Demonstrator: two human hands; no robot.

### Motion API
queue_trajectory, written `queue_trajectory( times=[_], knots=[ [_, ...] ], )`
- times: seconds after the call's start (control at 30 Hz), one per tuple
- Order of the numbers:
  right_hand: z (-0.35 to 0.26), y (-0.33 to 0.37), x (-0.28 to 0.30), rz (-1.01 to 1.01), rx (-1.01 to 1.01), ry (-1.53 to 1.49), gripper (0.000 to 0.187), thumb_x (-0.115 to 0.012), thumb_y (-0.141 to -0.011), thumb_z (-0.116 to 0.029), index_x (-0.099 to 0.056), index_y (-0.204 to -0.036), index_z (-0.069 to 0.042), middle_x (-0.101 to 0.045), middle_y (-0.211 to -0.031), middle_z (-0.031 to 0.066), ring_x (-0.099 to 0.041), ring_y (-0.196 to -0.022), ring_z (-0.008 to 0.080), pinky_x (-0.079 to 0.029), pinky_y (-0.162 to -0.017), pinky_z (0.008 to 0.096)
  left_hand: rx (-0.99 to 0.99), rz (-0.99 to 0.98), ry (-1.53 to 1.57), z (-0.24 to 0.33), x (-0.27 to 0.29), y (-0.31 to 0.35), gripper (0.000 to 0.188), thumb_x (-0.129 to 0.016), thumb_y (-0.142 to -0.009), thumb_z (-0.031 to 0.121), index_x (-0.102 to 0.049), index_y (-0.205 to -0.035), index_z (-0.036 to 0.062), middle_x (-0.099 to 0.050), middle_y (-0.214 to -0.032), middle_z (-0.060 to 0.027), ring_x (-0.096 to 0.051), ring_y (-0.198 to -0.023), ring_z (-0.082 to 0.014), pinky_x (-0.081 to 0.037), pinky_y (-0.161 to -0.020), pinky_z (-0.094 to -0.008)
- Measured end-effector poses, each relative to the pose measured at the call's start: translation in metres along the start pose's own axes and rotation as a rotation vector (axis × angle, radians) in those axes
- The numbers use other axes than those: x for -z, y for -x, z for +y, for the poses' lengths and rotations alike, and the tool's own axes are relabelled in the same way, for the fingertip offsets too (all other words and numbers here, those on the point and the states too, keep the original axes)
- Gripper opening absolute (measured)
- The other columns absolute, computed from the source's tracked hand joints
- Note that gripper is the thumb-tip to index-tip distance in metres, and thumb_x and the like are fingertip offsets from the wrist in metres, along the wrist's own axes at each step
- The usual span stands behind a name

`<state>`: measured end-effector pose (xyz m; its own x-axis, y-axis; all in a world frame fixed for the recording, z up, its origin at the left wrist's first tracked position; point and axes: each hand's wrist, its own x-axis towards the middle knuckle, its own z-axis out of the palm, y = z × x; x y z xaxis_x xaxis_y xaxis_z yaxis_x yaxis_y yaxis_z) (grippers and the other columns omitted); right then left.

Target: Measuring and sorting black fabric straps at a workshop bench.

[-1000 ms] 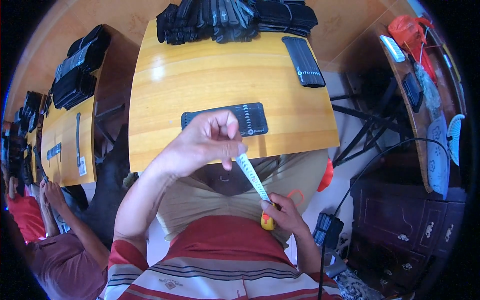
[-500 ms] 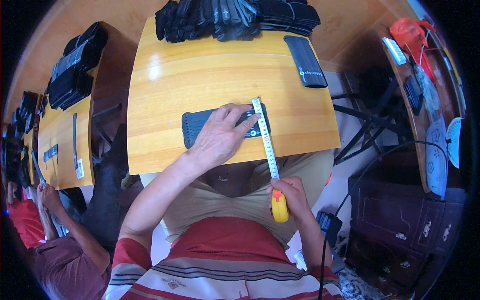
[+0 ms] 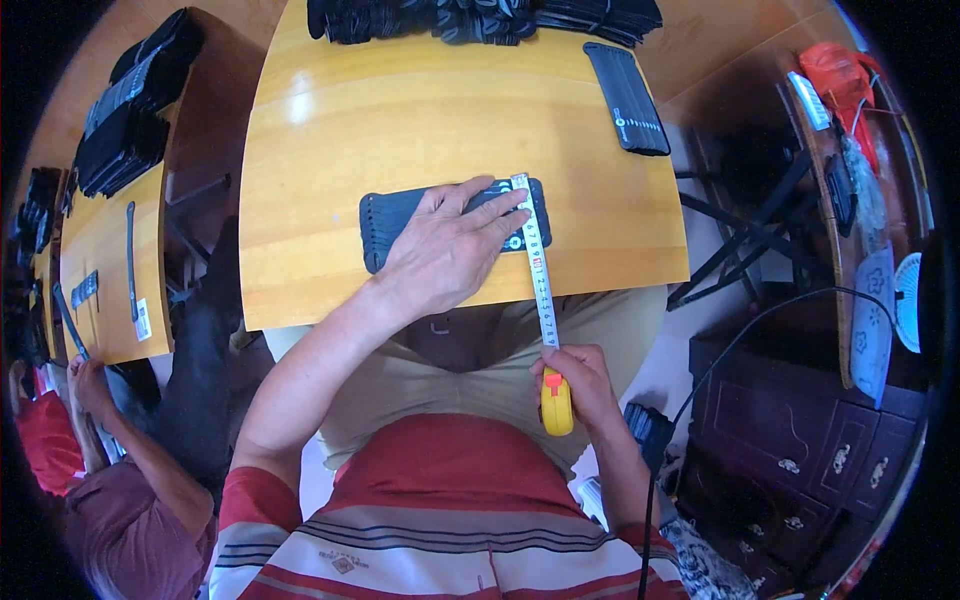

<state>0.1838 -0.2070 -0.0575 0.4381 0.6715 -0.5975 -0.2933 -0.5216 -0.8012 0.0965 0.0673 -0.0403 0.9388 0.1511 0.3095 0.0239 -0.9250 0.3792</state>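
A layered stack of dark, flat fabric pieces with ridged edges and white print lies near the front edge of the wooden table. Across it rests my left hand, palm down with the fingers stretched out; a fingertip touches the pulled-out tape. My right hand, just off the table's front edge, grips a yellow tape measure with a red button. Its white blade runs from the case over the table edge and across the right end of the stack, its tip at the stack's far side.
Another dark fabric stack lies at the table's far right, and bundled black pieces line the back. To the left, a person's hand is by a second table. A black cable hangs at the right, near dark drawers.
The view has shifted slightly, so the table and stacks sit a little higher in the picture. My hands keep nearly the same hold on the stack and tape measure.
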Motion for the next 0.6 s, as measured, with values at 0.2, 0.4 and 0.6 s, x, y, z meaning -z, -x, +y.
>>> queue_trajectory(
  times=[0.2, 0.4, 0.6],
  knots=[
    [-0.002, 0.001, 0.000, 0.001, 0.005, -0.006, 0.037, -0.058, -0.099, -0.028, -0.069, -0.086, 0.005, -0.066, -0.066, 0.0124, -0.066, -0.054, 0.0206, -0.054, -0.053, 0.0306, 0.007, -0.006, 0.002, 0.001, 0.001, 0.001, 0.037, -0.059, -0.097, 0.014, -0.065, -0.133, 0.0104, -0.056, -0.148, -0.0070, -0.046, -0.138, -0.0339, -0.037, -0.111, -0.0460],
    [0.006, -0.001, 0.001, 0.001, 0.037, -0.016, 0.036, -0.059, -0.099, -0.027, -0.070, -0.087, 0.004, -0.066, -0.068, 0.0119, -0.066, -0.054, 0.0197, -0.054, -0.052, 0.0305, 0.007, -0.004, 0.015, 0.002, -0.001, 0.002, 0.037, -0.058, -0.097, 0.014, -0.065, -0.133, 0.0108, -0.057, -0.148, -0.0068, -0.047, -0.138, -0.0337, -0.037, -0.111, -0.0457],
    [0.010, -0.003, 0.001, 0.010, 0.056, 0.002, 0.036, -0.060, -0.100, -0.028, -0.070, -0.087, 0.003, -0.066, -0.068, 0.0109, -0.065, -0.054, 0.0188, -0.054, -0.052, 0.0301, 0.010, -0.009, 0.009, 0.003, 0.001, 0.001, 0.036, -0.058, -0.098, 0.016, -0.066, -0.133, 0.0092, -0.057, -0.148, -0.0081, -0.047, -0.138, -0.0342, -0.037, -0.111, -0.0440]
  ],
)
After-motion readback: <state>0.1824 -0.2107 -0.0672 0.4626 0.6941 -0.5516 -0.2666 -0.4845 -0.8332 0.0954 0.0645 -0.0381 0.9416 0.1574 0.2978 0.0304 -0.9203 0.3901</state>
